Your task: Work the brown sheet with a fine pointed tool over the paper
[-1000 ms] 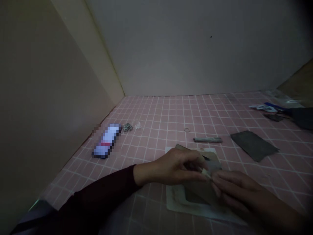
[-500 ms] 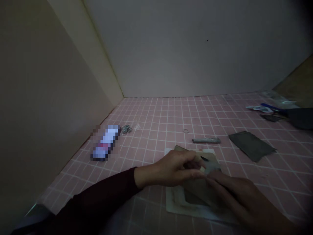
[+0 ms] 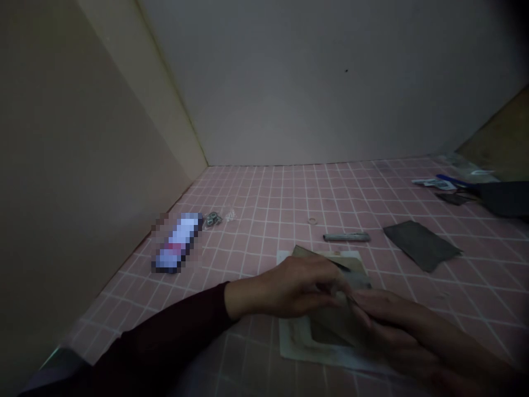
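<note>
Left hand (image 3: 289, 286) is pinching a pale piece (image 3: 341, 298), grip nearly closed. Right hand (image 3: 407, 325) is nosing in alongside, its own grip's opening and hold unclear.

Bare hands (image 3: 347, 303) over stained sheet (image 3: 292, 342)

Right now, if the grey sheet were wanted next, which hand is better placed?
The right hand, I'd judge: the grey sheet lies on that side, while the left hand would probably cross the right. Both look busy, fingertips close.

2 hands (image 3: 295, 286) (image 3: 397, 317), 1 ph. (image 3: 178, 242), 1 ring (image 3: 312, 221)
</note>
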Tool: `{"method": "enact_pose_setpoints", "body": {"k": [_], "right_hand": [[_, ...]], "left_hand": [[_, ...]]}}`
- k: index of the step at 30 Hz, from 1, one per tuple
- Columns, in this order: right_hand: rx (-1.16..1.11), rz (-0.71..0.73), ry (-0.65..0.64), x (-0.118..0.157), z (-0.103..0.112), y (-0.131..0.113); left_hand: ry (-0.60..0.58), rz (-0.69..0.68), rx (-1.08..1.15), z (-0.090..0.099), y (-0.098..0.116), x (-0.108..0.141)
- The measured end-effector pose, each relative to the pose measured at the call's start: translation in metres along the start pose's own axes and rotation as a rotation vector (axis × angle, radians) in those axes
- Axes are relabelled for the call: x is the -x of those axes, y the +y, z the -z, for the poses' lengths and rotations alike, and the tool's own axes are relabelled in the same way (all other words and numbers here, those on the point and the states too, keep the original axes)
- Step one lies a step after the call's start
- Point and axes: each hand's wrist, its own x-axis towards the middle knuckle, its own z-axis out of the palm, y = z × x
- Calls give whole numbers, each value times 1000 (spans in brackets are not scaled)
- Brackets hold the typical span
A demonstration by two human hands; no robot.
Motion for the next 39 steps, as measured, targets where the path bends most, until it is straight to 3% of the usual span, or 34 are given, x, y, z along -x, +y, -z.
{"method": "enact_pose_setpoints", "body": {"k": [3,8,10,14,19,22,25,27,29,32,34,36,39], "right_hand": [[212,114,100,0,-3,5],[949,603,387,2,-6,9],[1066,679,413,3,-6,9],[886,569,348,4,-5,5],[119,127,131,3,1,1],[-154,-2,10,2,4,0],[-97,5,-25,2,3,0],[84,85,-5,2,1,0],[387,263,75,1,-3,0],[914,658,316,0,-9,1],[1062,767,382,0,-12,2],[1024,753,384,1,-13,2],[611,529,220,2,-10,-3]], "left_hand": [[27,19,52,-2,0,2],[90,189,205,-4,2,1],[101,237,254,-4,3,0],[59,221,225,-2,5,-1],[47,27,39,-1,3,-1],[29,-41,-17,-1,1,0],[47,-35,7,-2,2,1],[73,9,38,-3,4,2],[76,79,81,-4,6,2],[75,228,196,-5,5,1],[75,311,246,-6,4,1],[73,315,237,-5,3,0],[44,244,157,-3,3,1]]}}
